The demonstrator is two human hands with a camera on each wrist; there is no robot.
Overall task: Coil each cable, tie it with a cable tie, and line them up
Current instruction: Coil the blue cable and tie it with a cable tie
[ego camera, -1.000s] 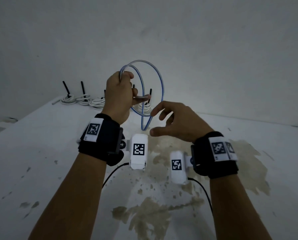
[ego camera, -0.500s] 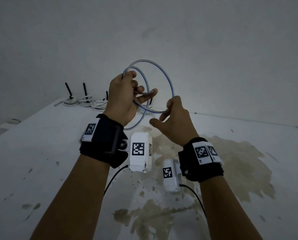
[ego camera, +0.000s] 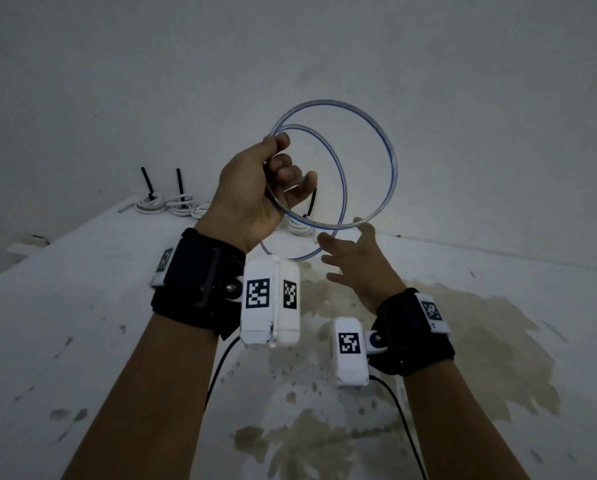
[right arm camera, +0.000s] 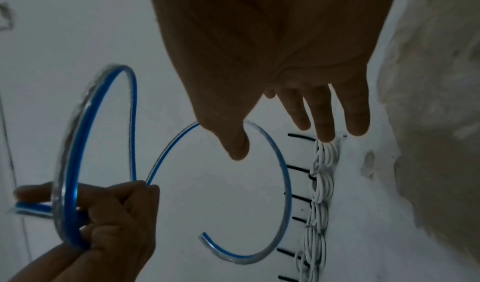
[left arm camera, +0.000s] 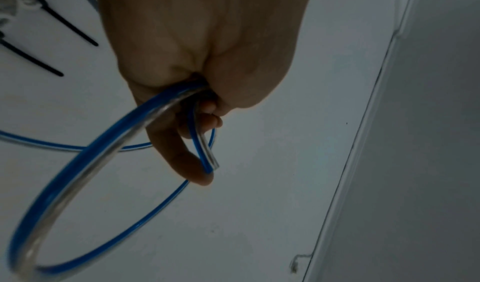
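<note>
A clear cable with a blue stripe (ego camera: 393, 161) hangs in two wide loops in the air over the white table (ego camera: 82, 306). My left hand (ego camera: 283, 168) grips the loops where they cross, fingers curled round them (left arm camera: 197, 122). One cut end (left arm camera: 211, 163) sticks out past the left fingers. The other end (right arm camera: 206, 238) curls free below the lower loop (right arm camera: 287, 183). My right hand (ego camera: 345, 244) is just under the big loop with fingers spread and straight (right arm camera: 280, 140); its fingertips are at the cable and hold nothing.
Several white coiled cables (ego camera: 158, 204) tied with black cable ties (ego camera: 147, 181) lie in a row along the table's far edge by the wall (right arm camera: 322, 186). A large brown stain (ego camera: 480, 341) covers the table's right part. Wrist camera leads hang under both arms.
My right hand pinched the loop's lower part half a second ago; now it has let go and spread open. The left hand has risen with the coil, and the loops have opened wider.
</note>
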